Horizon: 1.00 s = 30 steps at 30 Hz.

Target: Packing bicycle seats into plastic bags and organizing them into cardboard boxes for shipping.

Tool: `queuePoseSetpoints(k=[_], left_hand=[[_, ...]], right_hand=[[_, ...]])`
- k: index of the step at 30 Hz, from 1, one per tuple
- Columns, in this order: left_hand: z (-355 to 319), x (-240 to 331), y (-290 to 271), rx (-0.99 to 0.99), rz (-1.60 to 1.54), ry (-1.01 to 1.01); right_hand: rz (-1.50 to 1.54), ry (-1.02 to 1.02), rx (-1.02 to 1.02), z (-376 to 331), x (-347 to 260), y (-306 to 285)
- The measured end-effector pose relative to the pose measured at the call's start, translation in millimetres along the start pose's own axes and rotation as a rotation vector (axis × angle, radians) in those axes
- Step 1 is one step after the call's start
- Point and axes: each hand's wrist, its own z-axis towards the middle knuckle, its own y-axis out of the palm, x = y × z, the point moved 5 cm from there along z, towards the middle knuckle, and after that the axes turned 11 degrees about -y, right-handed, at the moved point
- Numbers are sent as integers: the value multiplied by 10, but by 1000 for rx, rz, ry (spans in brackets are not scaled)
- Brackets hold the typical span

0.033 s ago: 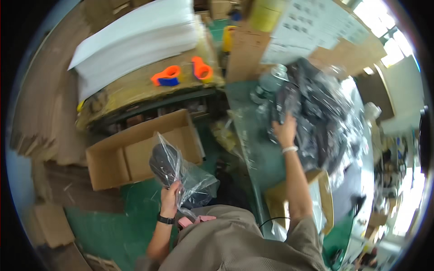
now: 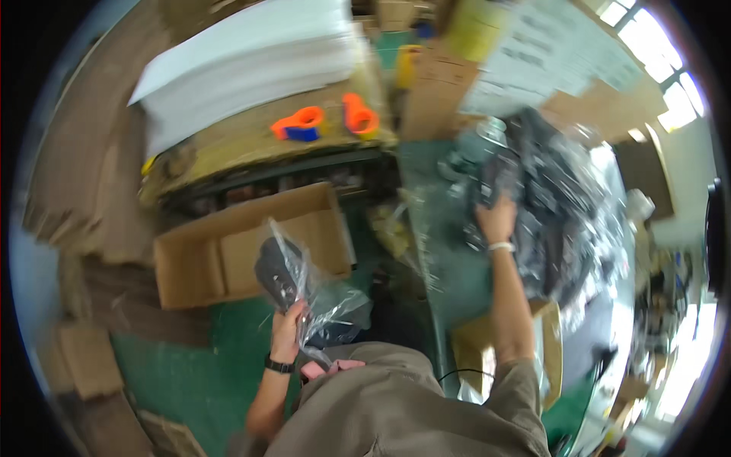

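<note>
My left hand point(image 2: 286, 333) is closed on the gathered end of a clear plastic bag point(image 2: 335, 301). Inside it is a dark, rounded, sole-shaped item point(image 2: 276, 266), held in front of my waist beside the open carton. On the green table to the right, my right hand point(image 2: 497, 219) has its fingers on another dark bagged item point(image 2: 500, 174) at the near left side of a heap. Motion blurs those fingertips, but they look closed round it. The heap of dark items in clear bags point(image 2: 560, 206) spreads beyond and to the right.
An open empty carton point(image 2: 190, 270) stands left of centre. Behind it, a bench carries white sheets point(image 2: 251, 68) and two orange tape dispensers point(image 2: 304, 120) point(image 2: 359, 118). A large clear bottle point(image 2: 468, 148) stands left of the heap. Another box point(image 2: 550, 343) sits below my right forearm. Flattened cardboard point(image 2: 91, 145) lines the left.
The view has swung slightly, so the bench and table appear farther right. Both hands keep their places on the bagged items.
</note>
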Motion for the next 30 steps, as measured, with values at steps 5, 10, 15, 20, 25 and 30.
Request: queuePoseSetpoints(k=[5,10,15,20,25,30], left_hand=[[156,66,-596,189,-134,38],[-60,26,-1033,408,-284,58],[333,819,-1703,437,-174,14],[1133,1452,-3109,574,381,50],[2344,1776,-4315,681,799,-86],[3488,1225,-5497,727,948,-164]], right_hand=[[-469,122,-284,473,745,937],[-442,192,-299,587,892,1413],[77,298,-36,685,1941,1373],[330,656,97,415,1697,721],[678,885,205,-689,497,-62],[710,744,-257,-2216,-2204,-150]])
